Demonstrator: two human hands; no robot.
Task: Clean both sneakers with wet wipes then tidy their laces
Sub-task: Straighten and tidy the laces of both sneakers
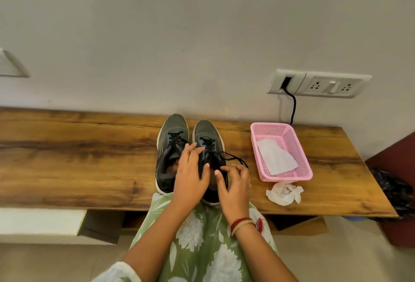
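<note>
The person sat at the wooden bench top (89,158) with both hands over the right-hand sneaker (207,138), one of a dark pair standing side by side, toes to the wall. The left hand (190,178) lay over that shoe's tongue, its fingers reaching forward across the lacing, and a strand of the black lace (235,158) ran down between its thumb and forefinger, which held it. The right hand (234,188), just beside it and nearer the heel, had its fingers curled, thumb and forefinger pinching the same lace, whose loose part looped out past that hand's fingertips. The left-hand sneaker (171,133) stood touching its mate, just beyond the left hand's knuckle side, with nothing holding it.

Out past the right hand sat a pink mesh basket (292,142) with a flat wet wipe (276,158) lying in it. A crumpled wipe (284,193) lay on the wood just in front of the basket, near the right wrist, which wore a red thread band (244,223). Above the basket a white socket panel (318,84) was set in the wall, a black cable (293,106) hanging from it. Green floral cloth (202,248) covered the lap below both arms.
</note>
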